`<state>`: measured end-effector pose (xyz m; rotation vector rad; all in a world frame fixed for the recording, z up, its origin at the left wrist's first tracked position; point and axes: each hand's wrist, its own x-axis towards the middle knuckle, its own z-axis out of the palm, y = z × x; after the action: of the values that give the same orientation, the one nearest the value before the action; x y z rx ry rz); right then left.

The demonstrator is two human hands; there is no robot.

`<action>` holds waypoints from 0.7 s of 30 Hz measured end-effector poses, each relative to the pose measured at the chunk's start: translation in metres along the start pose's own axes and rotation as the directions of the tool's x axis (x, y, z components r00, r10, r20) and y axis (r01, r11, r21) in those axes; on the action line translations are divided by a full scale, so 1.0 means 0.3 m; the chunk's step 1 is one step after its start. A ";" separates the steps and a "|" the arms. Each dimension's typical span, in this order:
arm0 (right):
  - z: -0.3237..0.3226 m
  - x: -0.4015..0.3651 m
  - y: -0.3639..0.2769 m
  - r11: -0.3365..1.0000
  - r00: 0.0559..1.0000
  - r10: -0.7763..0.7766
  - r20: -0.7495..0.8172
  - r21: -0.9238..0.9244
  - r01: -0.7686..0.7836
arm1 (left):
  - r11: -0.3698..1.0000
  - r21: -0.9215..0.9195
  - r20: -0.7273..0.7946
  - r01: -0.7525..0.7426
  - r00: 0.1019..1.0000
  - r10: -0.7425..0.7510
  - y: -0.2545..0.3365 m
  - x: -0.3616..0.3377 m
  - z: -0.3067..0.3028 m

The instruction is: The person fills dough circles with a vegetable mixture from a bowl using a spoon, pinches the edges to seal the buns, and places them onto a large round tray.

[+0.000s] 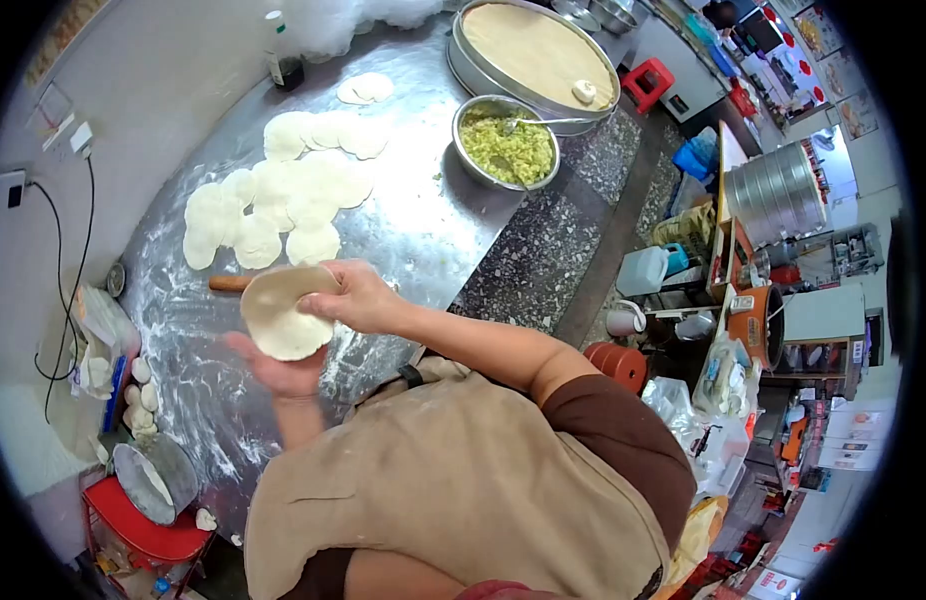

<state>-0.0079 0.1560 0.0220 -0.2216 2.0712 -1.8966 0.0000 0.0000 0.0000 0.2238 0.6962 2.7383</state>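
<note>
My right hand (355, 297) pinches a thin, round dough wrapper (283, 320) at its edge, the thumb lying on top. Below the wrapper is my left hand (281, 368), palm up and partly covered by it, with blurred fingers spread outward. A wooden rolling pin (227, 284) shows its end just behind the wrapper. Farther back, many flat dough rounds (283, 190) lie overlapping on the floured metal table (408, 240). A metal bowl (461, 160) of chopped yellow-green filling (505, 148), with a spoon (548, 122) in it, stands at the table's right edge.
Behind the bowl, a large round steamer tray (533, 45) lined with cloth carries one white bun (583, 91). A dark bottle (285, 68) stands at the back. Dough lumps (140, 400) and a metal basin (155, 478) are at the left, near a red stool (148, 530).
</note>
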 end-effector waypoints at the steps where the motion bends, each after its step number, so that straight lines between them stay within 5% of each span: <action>1: 0.006 0.002 0.005 0.981 0.980 -0.144 -0.134 -0.151 0.123 | 0.980 -0.201 -0.011 0.015 1.000 -0.017 -0.034 0.008 -0.003; 2: 0.006 -0.006 0.011 0.925 0.925 -0.294 -0.239 -0.313 0.213 | 0.917 -0.399 -0.024 0.024 0.999 -0.036 -0.060 0.012 -0.008; 3: -0.109 -0.142 0.052 0.962 0.958 -0.169 -0.230 -0.248 0.110 | 0.907 -0.421 -0.143 0.025 0.985 -0.094 -0.221 -0.026 0.054; 5: -0.284 -0.179 0.036 0.948 0.910 -0.266 -0.320 -0.256 0.187 | 0.913 -0.358 -0.221 0.194 0.933 -0.285 -0.314 0.084 0.068; 7: -0.528 -0.233 0.099 0.835 0.788 -0.435 -0.436 -0.523 0.172 | 0.893 -0.424 -0.256 0.153 0.925 -0.280 -0.373 0.173 0.106; 9: -0.779 -0.320 0.236 0.635 0.706 -0.530 -0.470 -0.772 -0.037 | 0.916 -0.333 -0.292 0.225 0.899 -0.327 -0.426 0.214 0.105; 11: -0.936 -0.406 0.314 0.425 0.768 -0.405 -0.496 -0.846 -0.323 | 0.918 -0.336 -0.292 0.211 0.903 -0.315 -0.494 0.263 0.097; 15: -1.044 -0.371 0.424 0.509 0.849 -0.379 -0.368 -0.849 -0.140 | 0.932 -0.258 -0.275 0.256 0.905 -0.325 -0.618 0.366 0.136; 21: -1.207 -0.193 0.447 0.634 0.737 -0.494 -0.460 -0.771 -0.056 | 0.883 -0.341 -0.208 0.322 0.890 -0.405 -0.757 0.479 0.231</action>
<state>-0.0622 0.5290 -0.0794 -0.0043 3.4158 -1.1434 -0.0618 0.2676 -0.0397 -0.3330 0.3320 2.4757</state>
